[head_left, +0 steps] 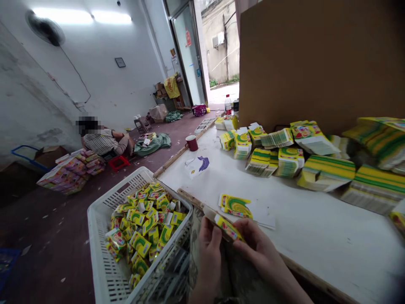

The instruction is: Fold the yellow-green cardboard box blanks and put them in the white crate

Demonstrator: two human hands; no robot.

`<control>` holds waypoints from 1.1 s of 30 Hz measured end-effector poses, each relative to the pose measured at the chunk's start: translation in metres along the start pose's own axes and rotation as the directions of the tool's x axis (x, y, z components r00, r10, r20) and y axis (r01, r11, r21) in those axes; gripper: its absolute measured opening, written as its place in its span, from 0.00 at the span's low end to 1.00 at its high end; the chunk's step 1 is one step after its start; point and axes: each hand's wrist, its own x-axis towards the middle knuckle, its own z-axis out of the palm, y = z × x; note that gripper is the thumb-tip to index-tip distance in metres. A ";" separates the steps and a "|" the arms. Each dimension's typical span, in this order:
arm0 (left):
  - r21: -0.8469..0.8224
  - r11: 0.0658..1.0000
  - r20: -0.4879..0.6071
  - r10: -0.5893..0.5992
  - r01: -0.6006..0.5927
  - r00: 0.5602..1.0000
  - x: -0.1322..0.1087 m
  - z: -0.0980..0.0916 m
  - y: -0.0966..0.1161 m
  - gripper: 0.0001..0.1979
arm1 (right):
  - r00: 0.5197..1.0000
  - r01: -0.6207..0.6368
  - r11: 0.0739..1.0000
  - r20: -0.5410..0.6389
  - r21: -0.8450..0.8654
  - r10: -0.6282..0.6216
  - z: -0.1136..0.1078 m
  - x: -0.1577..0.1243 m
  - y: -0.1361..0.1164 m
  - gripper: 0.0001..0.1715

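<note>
Between my two hands is a small yellow and green printed carton (228, 228), held at the table's near edge. My left hand (211, 238) pinches its left end, where a pale flap sticks out. My right hand (253, 240) grips the other end, fingers behind and thumb in front. Just beyond, a flat yellow carton blank (236, 206) lies on the white table (316, 228), partly over a white piece. To the left, a white plastic basket (98, 236) holds many folded yellow cartons (141, 244).
Stacks of flat carton blanks (325, 171) line the table's back before a brown board (316, 59). A maroon mug (191, 143), a white and purple packet (196, 165) and a bottle (228, 104) stand farther off. Another person (103, 141) sits by pink boxes (68, 173).
</note>
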 end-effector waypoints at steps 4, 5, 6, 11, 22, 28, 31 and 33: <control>0.007 1.000 0.020 -0.005 0.005 1.000 0.007 -0.002 0.009 0.12 | 1.000 -0.008 0.989 -0.002 -0.151 0.008 -0.022 0.001 -0.006 0.13; 0.024 1.000 0.033 0.017 -0.018 0.999 0.009 -0.004 0.013 0.14 | 0.999 0.023 0.973 -0.034 -0.231 -0.032 -0.029 0.001 -0.008 0.11; 0.036 0.998 0.049 0.052 -0.054 0.997 0.011 -0.007 0.018 0.17 | 0.993 0.071 0.943 -0.064 -0.326 -0.097 -0.036 0.001 -0.009 0.10; 0.321 0.911 0.221 0.194 -0.259 0.956 0.012 -0.021 0.048 0.42 | 0.877 0.402 0.540 0.143 -0.739 -0.458 -0.051 0.001 -0.019 0.14; 0.726 0.603 0.453 -0.058 -0.330 0.890 -0.006 -0.001 0.032 0.33 | 0.962 0.085 0.969 -0.233 -0.231 -0.139 -0.021 -0.007 -0.009 0.35; 0.667 0.570 0.567 0.028 -0.479 0.823 -0.014 0.003 0.025 0.33 | 0.966 -0.255 0.943 0.092 0.212 0.241 -0.020 -0.002 -0.001 0.38; 0.690 0.561 0.547 0.009 -0.457 0.837 -0.010 0.003 0.027 0.28 | 0.990 -0.118 0.993 0.087 0.029 0.115 -0.023 -0.003 -0.002 0.41; 0.672 0.614 0.547 -0.034 -0.414 0.837 -0.007 0.004 0.025 0.29 | 0.993 0.009 0.993 0.121 -0.118 0.005 -0.022 -0.007 -0.001 0.39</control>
